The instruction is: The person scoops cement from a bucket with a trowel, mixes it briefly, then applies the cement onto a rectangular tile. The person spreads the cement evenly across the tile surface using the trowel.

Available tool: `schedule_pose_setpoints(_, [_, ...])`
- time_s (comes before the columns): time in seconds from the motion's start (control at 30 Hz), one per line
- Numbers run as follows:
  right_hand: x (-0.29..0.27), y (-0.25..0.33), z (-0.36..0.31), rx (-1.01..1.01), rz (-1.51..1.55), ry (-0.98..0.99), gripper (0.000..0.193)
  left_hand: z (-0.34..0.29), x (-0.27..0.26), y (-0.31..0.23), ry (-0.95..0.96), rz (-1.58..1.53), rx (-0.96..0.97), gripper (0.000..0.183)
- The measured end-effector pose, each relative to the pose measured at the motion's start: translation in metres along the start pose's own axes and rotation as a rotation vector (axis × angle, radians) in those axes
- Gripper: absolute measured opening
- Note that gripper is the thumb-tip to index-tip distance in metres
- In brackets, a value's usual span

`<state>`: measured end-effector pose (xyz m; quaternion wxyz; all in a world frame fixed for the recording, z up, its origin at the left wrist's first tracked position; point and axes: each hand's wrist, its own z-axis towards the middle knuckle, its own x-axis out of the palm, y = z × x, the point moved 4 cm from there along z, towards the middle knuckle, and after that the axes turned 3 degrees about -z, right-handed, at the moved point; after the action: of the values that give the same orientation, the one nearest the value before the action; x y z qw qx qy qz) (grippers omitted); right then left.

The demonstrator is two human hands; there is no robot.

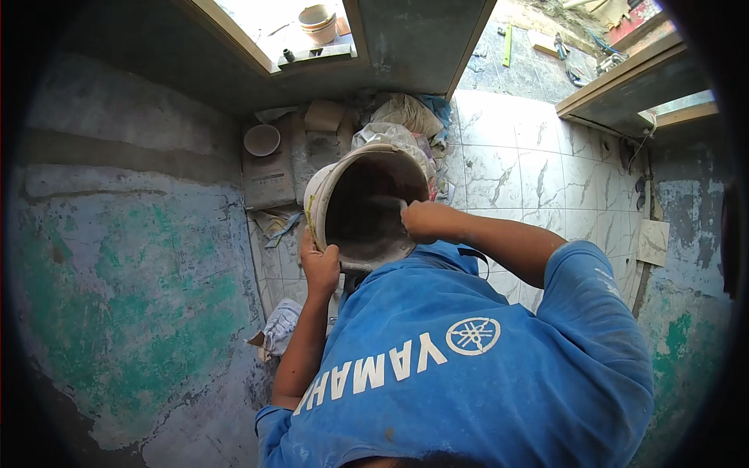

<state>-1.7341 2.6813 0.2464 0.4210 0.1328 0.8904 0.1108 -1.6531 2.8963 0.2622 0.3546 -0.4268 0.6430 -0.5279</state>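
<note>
A large off-white bucket (314,195) is tilted with its open mouth toward me, its inside coated grey. My left hand (321,267) grips its rim at the lower left, thumb on the near side and fingers around the outer wall. My right hand (426,221) is closed at the right part of the mouth. A pale, blurred piece shows at its fingers and points into the bucket; its kind cannot be made out. The depth of the bucket is dark, so whatever lies at the bottom is hidden.
Behind the bucket lie sacks (406,115) and plastic. A white bowl (262,140) sits on a cardboard box (269,183) at left. Marbled tiles (491,175) extend right toward a doorway. Stacked buckets (318,25) stand beyond the window; a crumpled cloth (282,324) lies by my left forearm.
</note>
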Motion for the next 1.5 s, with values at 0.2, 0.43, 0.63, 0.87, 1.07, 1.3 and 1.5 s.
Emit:
schedule_pose_setpoints(0.2, [0.002,-0.017,0.027,0.129,0.047,-0.336,0.023,0.0,0.013,-0.007,0.084,0.13,-0.028,0.057])
schedule_pose_setpoints(0.43, [0.015,0.0,-0.004,0.126,0.015,-0.193,0.022,0.011,0.007,0.003,0.062,-0.032,-0.049,0.053])
schedule_pose_setpoints(0.63, [0.053,-0.007,0.042,0.216,0.036,-0.456,0.02,0.01,0.006,-0.001,0.106,-0.06,-0.026,0.053])
schedule_pose_setpoints(0.87, [-0.007,0.022,-0.001,0.084,0.1,-0.505,0.019,0.013,0.002,-0.002,0.083,-0.041,-0.031,0.052])
schedule_pose_setpoints(1.07, [0.032,0.029,0.005,-0.203,-0.139,-0.247,0.021,0.015,0.002,-0.003,0.145,-0.119,-0.001,0.054])
schedule_pose_setpoints(1.3, [-0.015,0.031,-0.002,-0.062,0.323,0.057,0.042,0.007,0.008,-0.013,0.106,0.028,-0.019,0.056])
schedule_pose_setpoints(1.5, [0.069,-0.059,0.085,-0.705,0.329,-0.111,0.029,0.001,0.001,0.0,0.026,0.034,0.039,0.056])
